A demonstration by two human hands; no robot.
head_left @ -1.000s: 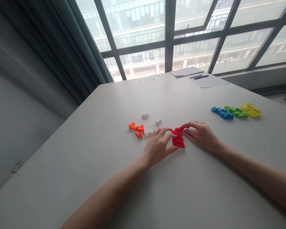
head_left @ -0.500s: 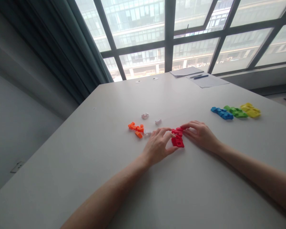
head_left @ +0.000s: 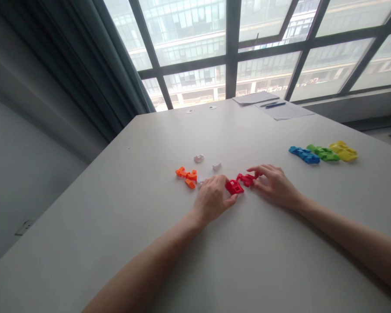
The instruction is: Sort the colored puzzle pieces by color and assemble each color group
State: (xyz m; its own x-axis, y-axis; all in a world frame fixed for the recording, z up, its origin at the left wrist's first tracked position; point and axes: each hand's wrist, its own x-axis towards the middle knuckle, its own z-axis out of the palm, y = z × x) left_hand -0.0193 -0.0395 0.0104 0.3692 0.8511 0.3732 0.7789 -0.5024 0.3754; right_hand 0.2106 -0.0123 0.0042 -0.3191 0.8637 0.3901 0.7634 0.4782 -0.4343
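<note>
Our left grip pinches a red block between thumb and fingers, while our right grip grasps a red piece near its right end. Both reds are side by side at the white counter, between our two grips — we cannot tell whether they touch. Beside and beyond the left grip we see white bits, with orange bits to their left. Past the right grip lie blue, green and yellow clusters; farther off — papers and a pen.
</note>
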